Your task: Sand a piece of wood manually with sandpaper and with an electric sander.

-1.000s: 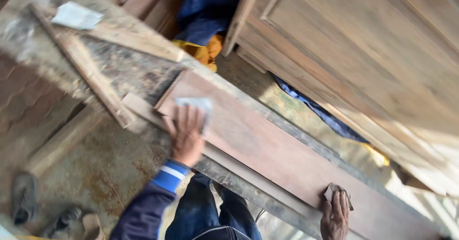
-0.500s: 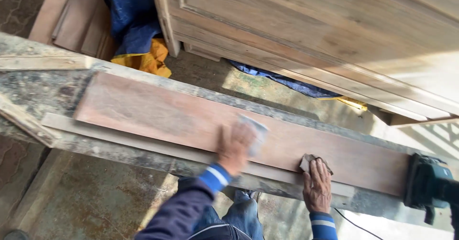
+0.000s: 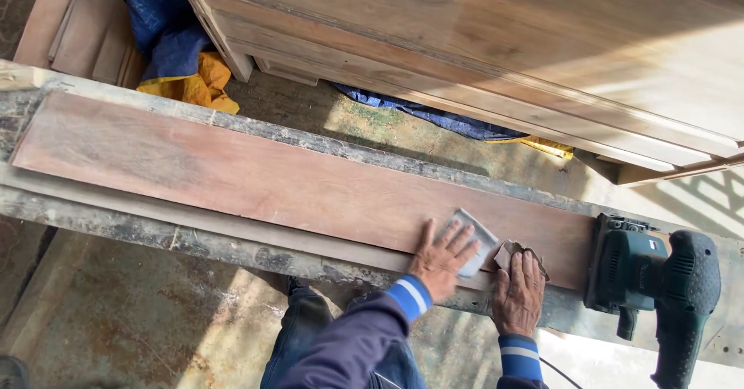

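Single head camera looks steeply down, close over the plank (image 3: 294, 191)

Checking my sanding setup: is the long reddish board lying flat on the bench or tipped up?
Flat. The reddish board lies face-up along the bench, left hand pressing sandpaper on it.

Plank (image 3: 256, 184) bare leftward; sander (image 3: 647, 280) blocks rightward.
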